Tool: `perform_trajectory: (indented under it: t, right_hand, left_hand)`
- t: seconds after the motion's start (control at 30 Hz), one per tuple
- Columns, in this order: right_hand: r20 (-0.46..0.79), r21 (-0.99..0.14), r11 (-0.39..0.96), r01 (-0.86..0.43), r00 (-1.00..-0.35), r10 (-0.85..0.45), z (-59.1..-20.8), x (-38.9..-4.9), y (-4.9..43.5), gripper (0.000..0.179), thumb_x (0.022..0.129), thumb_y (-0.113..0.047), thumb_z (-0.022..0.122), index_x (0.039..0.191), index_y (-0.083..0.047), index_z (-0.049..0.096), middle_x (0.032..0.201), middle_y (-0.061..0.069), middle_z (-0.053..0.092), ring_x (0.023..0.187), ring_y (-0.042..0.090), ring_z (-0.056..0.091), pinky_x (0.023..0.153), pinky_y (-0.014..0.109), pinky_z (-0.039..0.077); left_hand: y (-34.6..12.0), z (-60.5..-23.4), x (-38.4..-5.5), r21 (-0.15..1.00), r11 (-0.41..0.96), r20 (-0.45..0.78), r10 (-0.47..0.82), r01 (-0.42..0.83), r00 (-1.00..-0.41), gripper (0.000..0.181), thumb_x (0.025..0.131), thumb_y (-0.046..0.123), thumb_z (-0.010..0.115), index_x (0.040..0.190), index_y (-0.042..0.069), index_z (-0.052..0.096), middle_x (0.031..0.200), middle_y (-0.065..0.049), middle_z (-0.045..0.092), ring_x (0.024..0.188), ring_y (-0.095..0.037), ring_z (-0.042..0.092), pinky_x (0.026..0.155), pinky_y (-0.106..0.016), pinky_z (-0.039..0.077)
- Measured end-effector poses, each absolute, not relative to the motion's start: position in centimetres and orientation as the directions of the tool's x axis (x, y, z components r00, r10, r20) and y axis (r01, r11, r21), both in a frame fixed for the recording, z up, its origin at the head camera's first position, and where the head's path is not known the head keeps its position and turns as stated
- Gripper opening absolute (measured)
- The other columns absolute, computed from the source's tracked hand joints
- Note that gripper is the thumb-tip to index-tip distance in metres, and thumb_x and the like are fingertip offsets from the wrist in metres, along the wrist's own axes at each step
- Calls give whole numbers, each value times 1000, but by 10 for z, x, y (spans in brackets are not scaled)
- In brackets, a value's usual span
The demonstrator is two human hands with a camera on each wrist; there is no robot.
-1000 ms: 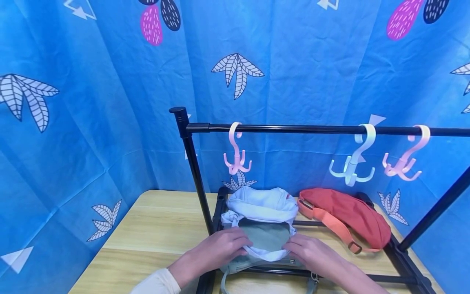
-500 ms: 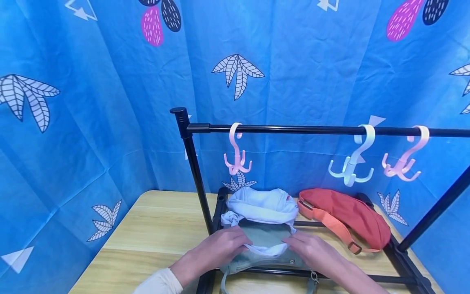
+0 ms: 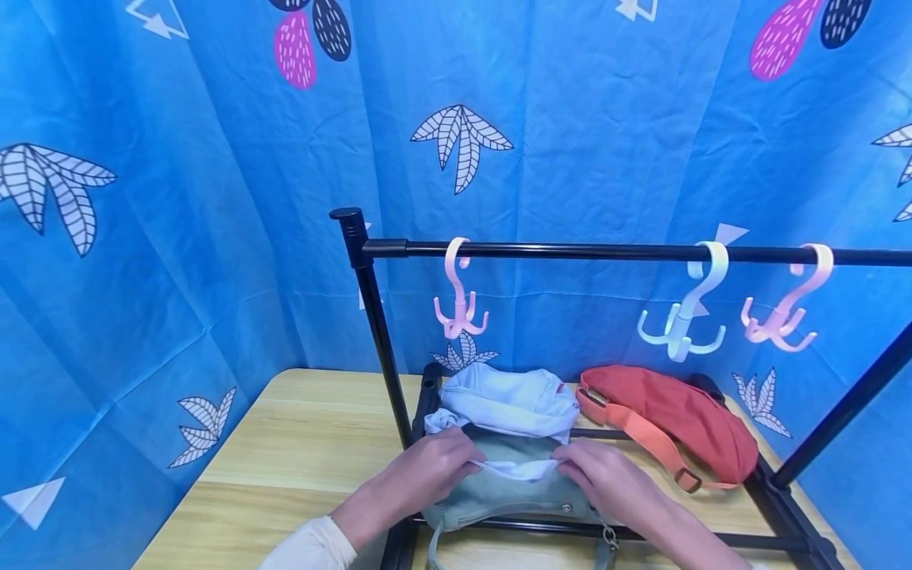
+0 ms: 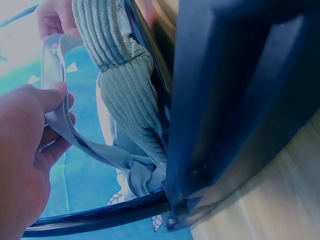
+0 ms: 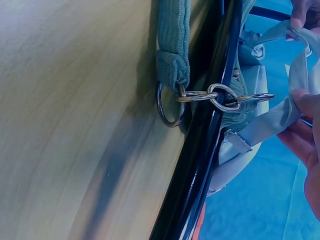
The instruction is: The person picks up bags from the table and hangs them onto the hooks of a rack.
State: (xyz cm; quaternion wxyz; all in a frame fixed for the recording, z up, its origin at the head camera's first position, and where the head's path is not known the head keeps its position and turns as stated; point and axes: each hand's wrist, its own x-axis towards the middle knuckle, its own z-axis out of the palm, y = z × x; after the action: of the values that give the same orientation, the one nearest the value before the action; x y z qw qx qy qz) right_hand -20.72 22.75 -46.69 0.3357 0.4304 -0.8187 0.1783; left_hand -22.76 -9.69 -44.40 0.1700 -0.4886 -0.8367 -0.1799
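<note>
We see two hands grasping one pale strap (image 3: 523, 471), so we make it the middle of our clock. The left hand (image 3: 438, 467) pinches it at 9 o'clock, thumb on one side and fingers on the other, and the right hand (image 3: 602, 475) pinches it at 3 o'clock the same way. Between them the strap dips a little. It belongs to the white bag (image 3: 509, 400), which lies at 12 o'clock, across the low part of the black rack (image 3: 381, 348). Near the right hand — we spot it from the right wrist — the strap has a small metal buckle (image 5: 239, 141).

Right under the strap and down to 6 o'clock is a green bag (image 3: 523, 504) with ribbed cloth. At 4 o'clock we find its chain (image 5: 222, 97), which crosses a low black bar (image 5: 197, 160) and joins a ring (image 5: 162, 112) on a green strap (image 5: 174, 40).

Between 2 and 3 o'clock we see a red bag (image 3: 691, 412) with an orange strap (image 3: 651, 435). On the rack's top bar (image 3: 584, 251) hang a pink hook (image 3: 459, 313) at 11, a pale blue hook (image 3: 682, 323) between 1 and 2, and a second pink hook (image 3: 777, 321) at 2. The rack stands on a wooden counter (image 3: 313, 443), and behind it all hangs a blue curtain (image 3: 606, 142) with white leaves (image 3: 466, 150).
</note>
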Motion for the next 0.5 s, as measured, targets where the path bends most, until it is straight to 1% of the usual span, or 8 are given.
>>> perform_trajectory:
  t: [0.03, 0.07, 0.17, 0.4, 0.5]
  right_hand:
    - [711, -2, 559, -829, -394, -583, -467, -208, 227, 7, 97, -15, 72, 104, -15, 70, 92, -8, 72, 82, 4, 69, 75, 17, 58]
    - [715, 0, 556, -831, -388, -581, -466, -208, 228, 6, 102, -20, 67, 104, -15, 70, 92, -8, 72, 82, 4, 69, 75, 16, 57]
    - [729, -9, 546, -838, -379, -570, -464, -210, 227, 20, 107, -29, 57, 103, -15, 71, 91, -7, 72, 82, 4, 69, 76, 16, 58]
    - [760, 0, 545, -839, -354, -545, -457, -213, 224, 38, 109, -38, 46, 99, -14, 74, 91, -6, 75, 81, 5, 71, 78, 14, 59]
    - [767, -18, 533, -846, -354, -536, -455, -214, 223, 39, 109, -39, 47, 97, -13, 74, 89, -5, 76, 80, 7, 72, 77, 15, 60]
  left_hand:
    - [-97, -444, -228, 140, 458, 462, 754, 878, -467, 16, 99, 19, 71, 113, 15, 76, 102, 5, 77, 97, -3, 71, 91, -10, 55]
    - [-97, -443, -228, 146, 459, 463, 751, 877, -470, 16, 99, 18, 71, 113, 15, 76, 102, 5, 77, 98, -3, 72, 91, -11, 55]
    - [-97, -441, -228, 157, 461, 465, 746, 874, -477, 16, 99, 17, 71, 114, 15, 76, 103, 5, 78, 99, -4, 72, 92, -12, 56]
    - [-96, -439, -230, 161, 458, 495, 729, 874, -473, 16, 97, 15, 73, 113, 13, 76, 104, 4, 78, 99, -5, 73, 91, -14, 58]
    - [-95, -438, -231, 142, 467, 514, 719, 873, -468, 16, 96, 14, 74, 112, 14, 76, 103, 4, 78, 98, -5, 73, 92, -15, 58]
